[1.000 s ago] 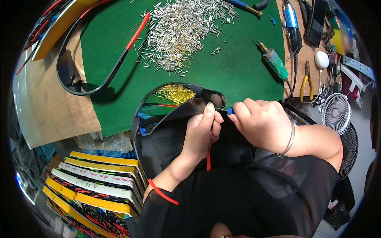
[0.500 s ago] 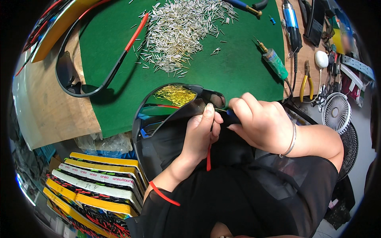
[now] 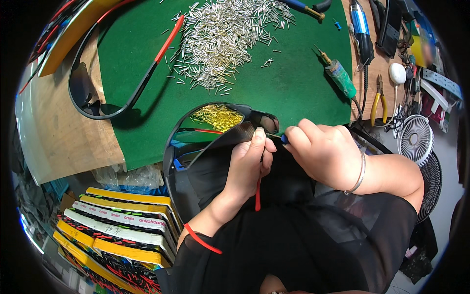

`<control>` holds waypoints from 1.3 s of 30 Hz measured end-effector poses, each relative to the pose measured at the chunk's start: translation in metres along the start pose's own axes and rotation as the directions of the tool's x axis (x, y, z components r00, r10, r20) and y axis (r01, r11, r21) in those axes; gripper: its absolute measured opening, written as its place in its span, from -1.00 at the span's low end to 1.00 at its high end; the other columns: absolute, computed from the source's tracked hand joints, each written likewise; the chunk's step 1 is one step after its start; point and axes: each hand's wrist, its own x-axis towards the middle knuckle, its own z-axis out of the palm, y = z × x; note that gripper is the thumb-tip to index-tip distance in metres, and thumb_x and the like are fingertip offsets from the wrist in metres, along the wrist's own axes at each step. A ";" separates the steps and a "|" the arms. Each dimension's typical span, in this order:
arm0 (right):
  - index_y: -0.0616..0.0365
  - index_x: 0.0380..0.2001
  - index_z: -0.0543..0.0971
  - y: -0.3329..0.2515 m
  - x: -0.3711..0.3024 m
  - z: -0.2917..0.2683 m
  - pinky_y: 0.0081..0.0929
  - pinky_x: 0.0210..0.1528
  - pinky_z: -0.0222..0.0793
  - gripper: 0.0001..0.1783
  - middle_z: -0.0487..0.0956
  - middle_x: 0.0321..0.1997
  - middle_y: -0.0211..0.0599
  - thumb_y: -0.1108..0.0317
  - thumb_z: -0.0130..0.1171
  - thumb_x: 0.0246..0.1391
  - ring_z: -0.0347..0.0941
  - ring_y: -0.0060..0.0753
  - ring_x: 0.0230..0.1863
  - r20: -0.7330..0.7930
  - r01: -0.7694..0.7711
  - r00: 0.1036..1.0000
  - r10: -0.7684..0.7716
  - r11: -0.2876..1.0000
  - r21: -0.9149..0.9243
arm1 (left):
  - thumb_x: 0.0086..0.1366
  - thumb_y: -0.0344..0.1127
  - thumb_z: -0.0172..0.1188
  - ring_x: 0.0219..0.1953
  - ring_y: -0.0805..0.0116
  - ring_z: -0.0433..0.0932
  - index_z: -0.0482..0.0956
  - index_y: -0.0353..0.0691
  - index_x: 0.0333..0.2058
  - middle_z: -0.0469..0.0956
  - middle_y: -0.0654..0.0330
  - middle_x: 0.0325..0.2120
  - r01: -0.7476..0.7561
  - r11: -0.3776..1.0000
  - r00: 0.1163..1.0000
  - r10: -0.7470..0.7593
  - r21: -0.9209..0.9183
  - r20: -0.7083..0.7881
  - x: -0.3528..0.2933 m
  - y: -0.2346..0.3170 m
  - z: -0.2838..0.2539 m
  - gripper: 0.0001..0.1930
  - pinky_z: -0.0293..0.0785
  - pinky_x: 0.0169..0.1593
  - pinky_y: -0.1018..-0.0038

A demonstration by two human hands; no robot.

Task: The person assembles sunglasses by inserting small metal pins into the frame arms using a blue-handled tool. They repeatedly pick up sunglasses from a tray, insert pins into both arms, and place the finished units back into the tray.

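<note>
Your left hand (image 3: 249,159) has thumb and fingers clamped on the glasses (image 3: 239,133), by the mat's (image 3: 289,85) near edge; your right hand (image 3: 325,154) pinches the driver (image 3: 284,139), tip by your left thumb. Looks mid-step; can't tell what's fastened. Gold pins (image 3: 216,117) lie loose.

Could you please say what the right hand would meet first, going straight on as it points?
Past the blue-handled metal tool it holds, the right hand would probably first meet the bare left hand gripping black-framed glasses; depth is unclear.
</note>
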 end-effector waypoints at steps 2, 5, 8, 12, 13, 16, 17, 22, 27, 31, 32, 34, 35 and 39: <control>0.09 -0.44 0.38 -0.001 0.003 -0.002 -0.46 -0.67 0.30 -0.74 0.32 -0.61 -0.35 0.28 0.20 -0.20 0.38 -0.33 -0.68 -0.008 -0.004 1.000 0.004 1.000 -0.003 | 0.34 -0.01 -0.26 -0.84 0.59 0.03 0.34 -0.11 -0.54 0.13 0.39 -0.87 0.001 1.000 1.000 -0.001 -0.002 -0.005 -0.001 0.001 0.001 -0.61 -0.07 -0.74 0.67; 0.09 -0.43 0.37 -0.001 0.001 -0.003 -0.46 -0.67 0.30 -0.75 0.31 -0.61 -0.34 0.30 0.19 -0.20 0.38 -0.33 -0.68 0.020 -0.040 0.999 0.040 0.999 0.012 | 0.34 -0.01 -0.26 -0.84 0.59 0.03 0.34 -0.12 -0.54 0.13 0.39 -0.87 -0.008 1.000 1.000 0.008 -0.022 0.005 0.000 -0.001 0.000 -0.61 -0.07 -0.74 0.67; 0.09 -0.42 0.37 -0.001 -0.001 -0.001 -0.46 -0.67 0.31 -0.73 0.32 -0.60 -0.34 0.30 0.20 -0.20 0.38 -0.32 -0.68 0.017 -0.029 0.999 0.029 1.000 -0.004 | 0.34 -0.02 -0.26 -0.84 0.59 0.04 0.34 -0.12 -0.54 0.13 0.39 -0.87 -0.015 1.000 1.000 0.015 -0.008 0.012 0.001 -0.001 -0.001 -0.61 -0.06 -0.74 0.67; 0.10 -0.41 0.36 -0.006 0.004 -0.008 -0.46 -0.66 0.30 -0.72 0.32 -0.62 -0.33 0.27 0.20 -0.19 0.37 -0.31 -0.68 0.048 -0.032 0.998 0.030 0.999 0.031 | 0.34 -0.01 -0.25 -0.84 0.58 0.04 0.34 -0.13 -0.54 0.13 0.39 -0.87 -0.018 1.000 1.000 0.018 -0.009 -0.003 0.000 0.000 0.001 -0.61 -0.05 -0.74 0.67; 0.10 -0.41 0.36 -0.005 0.004 -0.008 -0.45 -0.66 0.30 -0.71 0.32 -0.61 -0.33 0.28 0.21 -0.19 0.37 -0.31 -0.68 0.059 -0.044 0.997 0.042 0.999 0.032 | 0.34 -0.01 -0.25 -0.84 0.58 0.04 0.34 -0.13 -0.54 0.13 0.38 -0.87 -0.014 1.000 1.000 0.014 -0.010 -0.005 0.000 0.000 0.000 -0.61 -0.05 -0.74 0.67; 0.10 -0.40 0.34 -0.001 0.000 -0.004 -0.44 -0.66 0.31 -0.70 0.33 -0.57 -0.32 0.30 0.21 -0.20 0.38 -0.29 -0.67 0.072 -0.056 0.996 0.054 0.998 0.024 | 0.34 -0.01 -0.25 -0.84 0.58 0.04 0.34 -0.13 -0.54 0.13 0.39 -0.87 -0.001 1.000 1.000 0.001 0.003 0.010 0.001 0.001 0.000 -0.60 -0.05 -0.74 0.66; 0.10 -0.39 0.34 0.001 -0.002 -0.001 -0.43 -0.65 0.31 -0.69 0.34 -0.56 -0.32 0.30 0.21 -0.20 0.38 -0.29 -0.67 0.065 -0.027 0.998 0.026 1.000 0.015 | 0.33 -0.01 -0.25 -0.84 0.58 0.04 0.34 -0.13 -0.54 0.13 0.39 -0.87 -0.001 1.000 1.000 0.001 0.005 0.010 0.000 0.001 -0.001 -0.60 -0.05 -0.74 0.66; 0.11 -0.42 0.35 0.001 0.004 -0.008 -0.39 -0.63 0.33 -0.74 0.36 -0.57 -0.30 0.31 0.20 -0.17 0.39 -0.23 -0.65 0.073 -0.023 0.997 0.016 0.995 0.092 | 0.33 0.00 -0.25 -0.84 0.58 0.03 0.34 -0.12 -0.54 0.13 0.39 -0.87 -0.009 1.000 1.000 0.009 0.001 0.002 0.000 0.000 0.001 -0.60 -0.05 -0.75 0.66; 0.12 -0.40 0.36 0.007 -0.002 -0.002 -0.36 -0.62 0.34 -0.73 0.39 -0.53 -0.28 0.37 0.21 -0.19 0.40 -0.17 -0.62 0.173 -0.072 0.983 0.057 0.994 0.083 | 0.33 0.01 -0.25 -0.84 0.58 0.03 0.34 -0.12 -0.54 0.13 0.39 -0.87 0.000 1.000 1.000 0.000 0.006 0.005 0.000 0.001 0.000 -0.60 -0.06 -0.75 0.66; 0.17 -0.49 0.31 0.009 0.004 -0.005 -0.44 -0.65 0.38 -0.76 0.39 -0.58 -0.24 0.31 0.15 -0.12 0.44 -0.23 -0.64 0.079 0.023 0.996 -0.033 0.992 0.127 | 0.33 0.01 -0.24 -0.84 0.58 0.04 0.34 -0.12 -0.55 0.13 0.39 -0.87 -0.002 1.000 1.000 0.002 0.008 0.007 0.000 0.001 0.000 -0.60 -0.06 -0.74 0.66; 0.17 -0.50 0.32 0.009 0.005 -0.005 -0.44 -0.64 0.38 -0.76 0.40 -0.59 -0.23 0.30 0.15 -0.12 0.44 -0.23 -0.64 0.070 0.028 0.997 -0.037 0.991 0.131 | 0.33 0.02 -0.24 -0.84 0.58 0.04 0.34 -0.12 -0.55 0.13 0.39 -0.87 -0.002 1.000 1.000 0.002 0.004 0.009 0.000 0.000 -0.001 -0.60 -0.06 -0.74 0.66; 0.16 -0.51 0.32 0.008 0.006 -0.005 -0.44 -0.65 0.38 -0.77 0.40 -0.59 -0.24 0.31 0.15 -0.12 0.44 -0.24 -0.65 0.051 0.015 0.998 -0.022 0.991 0.136 | 0.33 0.02 -0.24 -0.84 0.58 0.04 0.33 -0.12 -0.56 0.13 0.39 -0.87 -0.004 1.000 1.000 0.003 0.002 0.008 0.000 0.000 -0.001 -0.59 -0.06 -0.74 0.66; 0.15 -0.52 0.32 0.006 0.005 -0.005 -0.45 -0.65 0.37 -0.78 0.39 -0.59 -0.25 0.32 0.14 -0.12 0.43 -0.25 -0.66 0.040 -0.006 0.999 0.001 0.991 0.136 | 0.33 0.02 -0.23 -0.84 0.58 0.04 0.33 -0.12 -0.56 0.13 0.39 -0.87 -0.002 1.000 1.000 0.002 0.003 0.010 0.000 0.001 -0.001 -0.59 -0.06 -0.74 0.66; 0.12 -0.52 0.32 0.001 -0.001 0.000 -0.47 -0.68 0.35 -0.80 0.38 -0.56 -0.27 0.34 0.14 -0.15 0.42 -0.31 -0.68 0.041 0.014 0.999 -0.014 1.000 0.014 | 0.33 0.02 -0.23 -0.84 0.58 0.04 0.33 -0.12 -0.55 0.13 0.39 -0.88 -0.003 1.000 1.000 0.003 0.026 0.022 0.001 0.000 -0.002 -0.60 -0.05 -0.74 0.66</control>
